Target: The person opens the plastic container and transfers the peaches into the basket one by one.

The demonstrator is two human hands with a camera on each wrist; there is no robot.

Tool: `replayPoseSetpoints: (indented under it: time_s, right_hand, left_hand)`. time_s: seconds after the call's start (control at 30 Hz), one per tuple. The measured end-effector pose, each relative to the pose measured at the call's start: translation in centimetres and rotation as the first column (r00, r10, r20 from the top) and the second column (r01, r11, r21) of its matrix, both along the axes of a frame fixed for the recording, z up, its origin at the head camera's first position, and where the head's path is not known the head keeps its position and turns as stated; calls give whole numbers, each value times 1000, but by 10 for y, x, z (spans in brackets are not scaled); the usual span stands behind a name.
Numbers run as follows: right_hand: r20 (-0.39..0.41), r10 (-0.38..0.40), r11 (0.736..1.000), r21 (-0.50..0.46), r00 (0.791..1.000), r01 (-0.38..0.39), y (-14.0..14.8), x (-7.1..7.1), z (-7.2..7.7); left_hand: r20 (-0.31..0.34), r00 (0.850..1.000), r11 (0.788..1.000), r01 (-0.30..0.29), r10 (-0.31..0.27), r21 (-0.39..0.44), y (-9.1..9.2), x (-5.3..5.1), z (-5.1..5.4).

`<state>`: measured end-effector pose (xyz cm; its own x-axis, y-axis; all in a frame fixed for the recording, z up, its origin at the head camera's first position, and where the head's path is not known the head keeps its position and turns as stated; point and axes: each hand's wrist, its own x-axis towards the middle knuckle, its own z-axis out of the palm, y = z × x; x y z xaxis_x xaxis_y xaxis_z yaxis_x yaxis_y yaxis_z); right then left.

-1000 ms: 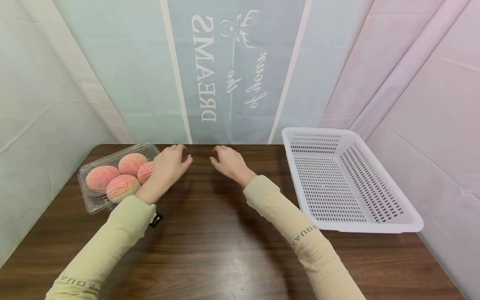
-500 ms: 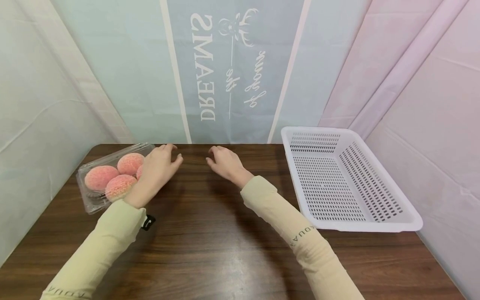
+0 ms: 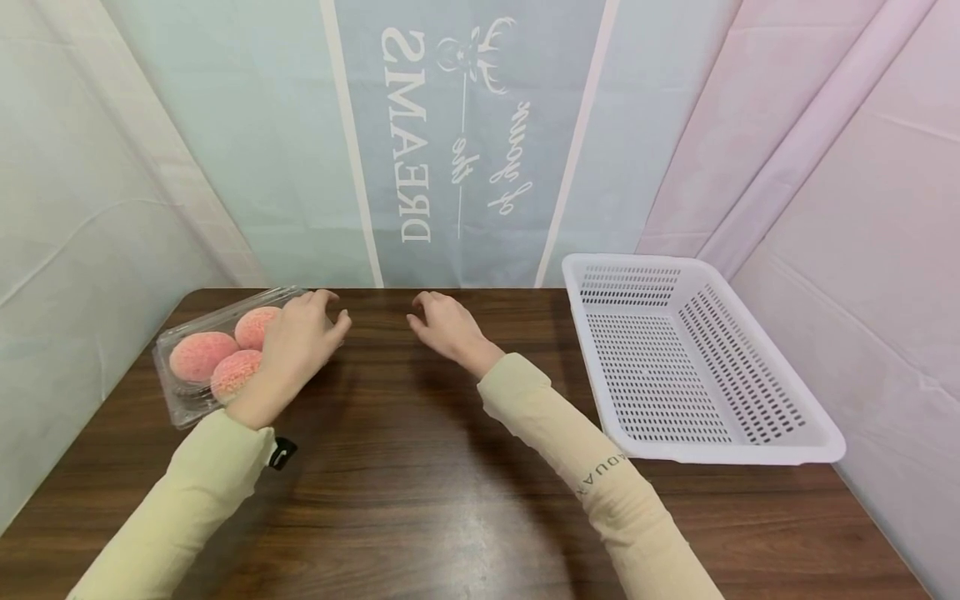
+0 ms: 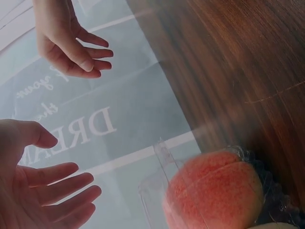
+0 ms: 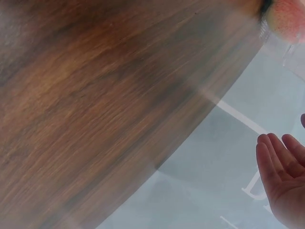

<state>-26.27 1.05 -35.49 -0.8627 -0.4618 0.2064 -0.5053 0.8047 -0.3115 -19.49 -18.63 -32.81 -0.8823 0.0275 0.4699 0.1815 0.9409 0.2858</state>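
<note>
My left hand is over the right side of a clear plastic box of pink peaches, its fingers relaxed and holding nothing. In the left wrist view the palm is beside a peach behind clear plastic, with a gap between them. Near the table's far edge, right of the box, my right hand hangs with loosely bent fingers and nothing in them. A white perforated basket rests at the right. The left hand hides part of the box and its contents.
The dark wooden table reaches to a printed cloth backdrop. Pale cloth walls stand on both sides. A black tag hangs by the left cuff.
My left hand has moved left, farther over the box, covering more of the peaches. My right hand has shifted slightly left. The box and basket have stayed in place.
</note>
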Motion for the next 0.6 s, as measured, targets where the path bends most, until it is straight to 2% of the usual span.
replayPoseSetpoints:
  time_s: [0.1,0.23,0.3,0.5,0.6]
  right_hand:
    - [-3,7,1000,-5,1000,-7,-2,2,0]
    - [2,16,1000,-12,1000,-16,-5,4,1]
    - [5,20,1000,-16,1000,-20,-6,5,1]
    - [-11,35,999,-24,999,-35,-10,5,2]
    - [-8,34,999,-35,999,-34,-12,6,3]
  left_hand:
    - [28,999,1000,-21,21,23,-2,4,3]
    - [21,999,999,-28,27,45,-7,9,7]
    - [1,1000,998,-23,23,50,-10,12,8]
    - [-131,991,1000,-20,20,0,-18,17,9]
    - [-125,992,1000,-24,24,5,-21,17,8]
